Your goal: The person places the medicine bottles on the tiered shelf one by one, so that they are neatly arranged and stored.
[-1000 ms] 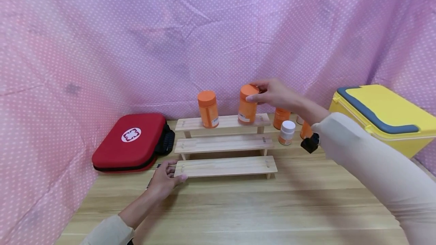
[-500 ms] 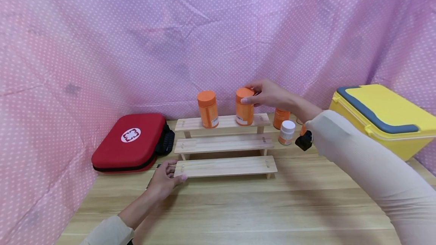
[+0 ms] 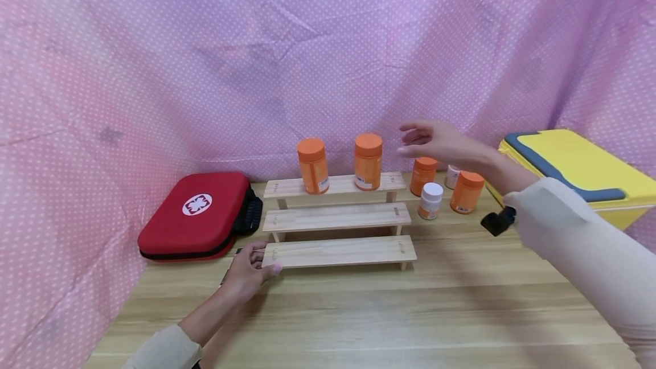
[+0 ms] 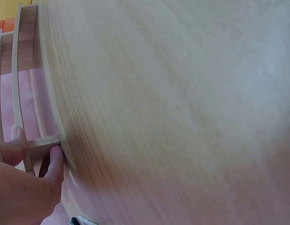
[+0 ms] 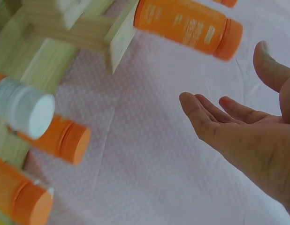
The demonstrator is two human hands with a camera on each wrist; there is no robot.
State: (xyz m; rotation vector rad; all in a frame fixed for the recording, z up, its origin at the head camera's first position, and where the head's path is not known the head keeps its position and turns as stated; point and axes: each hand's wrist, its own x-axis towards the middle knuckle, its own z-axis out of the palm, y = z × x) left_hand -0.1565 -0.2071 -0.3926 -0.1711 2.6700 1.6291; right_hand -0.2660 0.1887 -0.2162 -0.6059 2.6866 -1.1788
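Two orange pill bottles, the left one (image 3: 313, 167) and the right one (image 3: 368, 163), stand upright on the top tier of a three-step wooden rack (image 3: 338, 250). My right hand (image 3: 446, 142) is in the air to the right of them, fingers apart and holding nothing. In the right wrist view its fingertips (image 5: 188, 99) are a short way from the nearer orange bottle (image 5: 187, 26). My left hand (image 3: 246, 272) grips the left end of the lowest tier. The left wrist view shows the thumb (image 4: 17, 140) on the board and a finger against the rack's leg (image 4: 44, 144).
Right of the rack stand a small white-capped bottle (image 3: 430, 201), two orange bottles (image 3: 423, 176) and another small pale bottle (image 3: 452, 176). A yellow box (image 3: 589, 169) stands at the far right, a red first-aid case (image 3: 197, 215) at the left. A pink dotted curtain (image 3: 307, 61) hangs behind.
My right hand set the right orange bottle slightly further left on the top tier, let it go and moved off to the right. The left hand has stayed on the rack.
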